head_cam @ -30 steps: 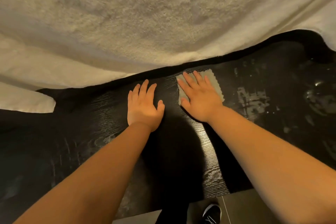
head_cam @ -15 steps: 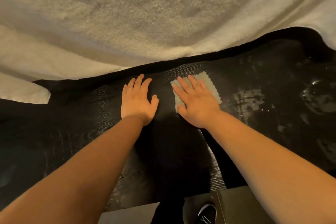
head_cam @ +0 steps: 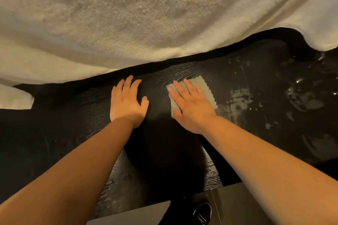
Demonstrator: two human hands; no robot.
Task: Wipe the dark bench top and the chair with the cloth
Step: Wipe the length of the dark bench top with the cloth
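Left hand point(head_cam: 127, 102): flat on the bench top point(head_cam: 73, 124), palm down, fingers spread and released, holding nothing, near the far edge.
Right hand point(head_cam: 192, 105): fingers extended, pressing flat on the cloth point(head_cam: 207, 91).
Cloth: pale, wavy-edged, lying on the bench top near its far edge, partly covered by the right hand.
Bench top: dark wood grain, wet streaks right of the cloth.
Blanket point(head_cam: 146, 14): cream, fluffy, draped over the far edge.
Shoe point(head_cam: 202, 213): below the near edge, on the floor.

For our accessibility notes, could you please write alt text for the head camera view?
The right hand presses a pale cloth flat on a dark bench top, while the left hand rests open beside it. A cream fleecy blanket drapes over the far edge.
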